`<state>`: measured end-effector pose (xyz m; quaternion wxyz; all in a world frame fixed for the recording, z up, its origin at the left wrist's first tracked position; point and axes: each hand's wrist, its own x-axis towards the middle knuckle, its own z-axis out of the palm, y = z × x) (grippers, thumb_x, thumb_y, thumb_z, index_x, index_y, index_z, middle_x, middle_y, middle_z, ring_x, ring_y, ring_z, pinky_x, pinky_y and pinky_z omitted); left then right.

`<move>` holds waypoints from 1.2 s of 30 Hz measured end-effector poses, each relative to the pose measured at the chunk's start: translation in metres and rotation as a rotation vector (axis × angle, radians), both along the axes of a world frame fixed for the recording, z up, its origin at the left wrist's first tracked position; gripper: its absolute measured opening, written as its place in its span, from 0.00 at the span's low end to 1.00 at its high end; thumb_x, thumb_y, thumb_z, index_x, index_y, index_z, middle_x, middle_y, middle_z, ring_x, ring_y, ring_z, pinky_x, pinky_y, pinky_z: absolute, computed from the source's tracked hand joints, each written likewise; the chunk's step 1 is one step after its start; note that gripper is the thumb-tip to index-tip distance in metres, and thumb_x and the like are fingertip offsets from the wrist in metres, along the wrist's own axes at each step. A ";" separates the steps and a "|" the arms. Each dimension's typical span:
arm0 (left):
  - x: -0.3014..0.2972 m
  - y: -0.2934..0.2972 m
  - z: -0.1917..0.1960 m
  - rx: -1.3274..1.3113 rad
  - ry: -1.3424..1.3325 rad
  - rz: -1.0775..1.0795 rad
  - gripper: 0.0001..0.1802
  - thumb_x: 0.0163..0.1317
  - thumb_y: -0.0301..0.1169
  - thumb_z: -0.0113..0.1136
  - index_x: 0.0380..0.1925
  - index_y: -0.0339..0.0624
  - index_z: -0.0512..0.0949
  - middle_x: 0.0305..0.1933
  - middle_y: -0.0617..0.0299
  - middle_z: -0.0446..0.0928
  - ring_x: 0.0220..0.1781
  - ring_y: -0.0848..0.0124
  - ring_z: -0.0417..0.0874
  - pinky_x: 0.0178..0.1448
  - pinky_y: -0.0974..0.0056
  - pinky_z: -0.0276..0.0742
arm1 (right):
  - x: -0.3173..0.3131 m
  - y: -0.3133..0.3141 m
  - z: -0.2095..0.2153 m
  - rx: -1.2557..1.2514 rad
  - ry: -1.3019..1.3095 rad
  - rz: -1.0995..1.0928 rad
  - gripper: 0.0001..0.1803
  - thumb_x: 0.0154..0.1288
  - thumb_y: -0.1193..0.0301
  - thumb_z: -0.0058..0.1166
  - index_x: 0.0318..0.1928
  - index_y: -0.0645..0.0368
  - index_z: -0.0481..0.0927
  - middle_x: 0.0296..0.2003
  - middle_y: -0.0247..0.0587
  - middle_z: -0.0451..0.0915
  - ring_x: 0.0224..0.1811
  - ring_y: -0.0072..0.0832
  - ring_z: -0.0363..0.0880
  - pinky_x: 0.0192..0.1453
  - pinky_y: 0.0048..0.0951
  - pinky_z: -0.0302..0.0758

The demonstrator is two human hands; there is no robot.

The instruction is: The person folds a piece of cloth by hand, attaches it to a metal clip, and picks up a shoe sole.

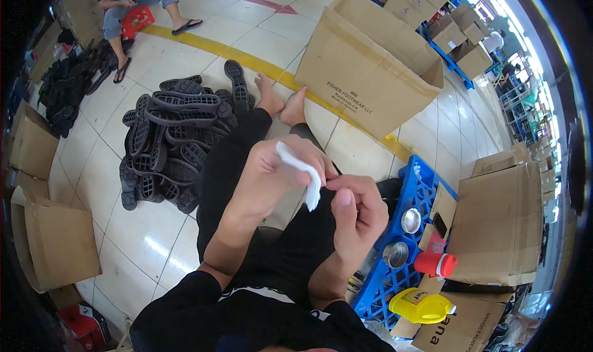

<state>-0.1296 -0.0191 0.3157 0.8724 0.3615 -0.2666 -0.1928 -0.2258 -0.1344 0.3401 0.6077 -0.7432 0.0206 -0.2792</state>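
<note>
Above my lap, my left hand point(281, 173) is closed, with a crumpled strip of white cloth or tissue point(304, 169) sticking out between thumb and fingers. My right hand point(359, 213) is beside it, its fingers curled and pressed together. Its fingertips meet those of my left hand; whatever they pinch there is too small or hidden to make out. To the left of my legs lies a heap of black shoe soles point(179, 139) with gridded undersides.
On my right, a blue plastic pallet point(398, 200) bears metal bowls point(395, 254), a red jug point(436, 264), a yellow bottle point(421, 305) and a phone point(439, 224). An open cardboard box point(364, 74) stands ahead. Another person point(133, 9) sits at the far left, near more soles point(71, 86).
</note>
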 end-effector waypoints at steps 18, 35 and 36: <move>0.006 -0.016 -0.019 -0.214 -0.176 0.165 0.16 0.56 0.37 0.67 0.36 0.42 0.72 0.29 0.61 0.72 0.31 0.69 0.71 0.36 0.62 0.70 | 0.017 0.009 -0.017 -0.229 -0.255 0.075 0.12 0.57 0.72 0.61 0.43 0.55 0.79 0.25 0.41 0.79 0.21 0.36 0.78 0.26 0.32 0.74; 0.116 -0.051 -0.467 1.292 0.453 -0.280 0.21 0.71 0.36 0.42 0.58 0.35 0.67 0.52 0.51 0.71 0.48 0.59 0.71 0.54 0.53 0.67 | -0.516 -0.033 -0.360 0.121 1.415 -1.582 0.10 0.60 0.67 0.53 0.39 0.58 0.81 0.34 0.51 0.82 0.39 0.46 0.81 0.43 0.43 0.76; 0.116 -0.053 -0.464 1.303 0.438 -0.226 0.25 0.72 0.39 0.39 0.63 0.36 0.65 0.56 0.51 0.69 0.50 0.58 0.70 0.56 0.52 0.65 | -0.531 -0.031 -0.365 0.106 1.356 -1.567 0.10 0.59 0.67 0.54 0.38 0.57 0.82 0.33 0.50 0.83 0.39 0.45 0.81 0.42 0.42 0.77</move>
